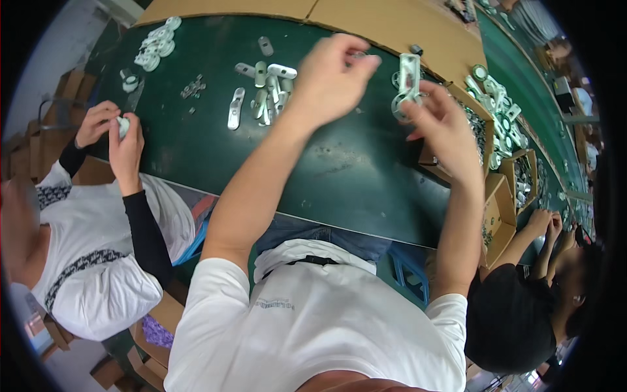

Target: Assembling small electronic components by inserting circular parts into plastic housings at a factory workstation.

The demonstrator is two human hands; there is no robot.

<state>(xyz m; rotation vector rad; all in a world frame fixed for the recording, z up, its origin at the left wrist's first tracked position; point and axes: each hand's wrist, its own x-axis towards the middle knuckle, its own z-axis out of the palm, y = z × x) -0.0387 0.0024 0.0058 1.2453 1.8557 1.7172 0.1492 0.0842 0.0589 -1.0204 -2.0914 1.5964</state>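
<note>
My right hand (448,130) grips a pale, elongated plastic housing (409,70) with a slotted upper part and a round ring at its lower end. It holds the housing upright above the green table. To its left, my left hand (336,77) hovers over the far part of the table, fingers curled and thumb close to them. Something small and dark may sit at those fingertips, but motion blur hides what it is. Left of that forearm lies a loose pile of silvery oblong metal plates (260,104), each with rounded ends.
Cardboard boxes of small metal parts (523,176) stand on the right, beside a heap of pale round-ended housings (503,124). More housings (157,44) are stacked at the far left. Small metal bits (193,86) lie nearby. Co-workers sit on both sides; the left one's hands (121,140) hold a whitish part.
</note>
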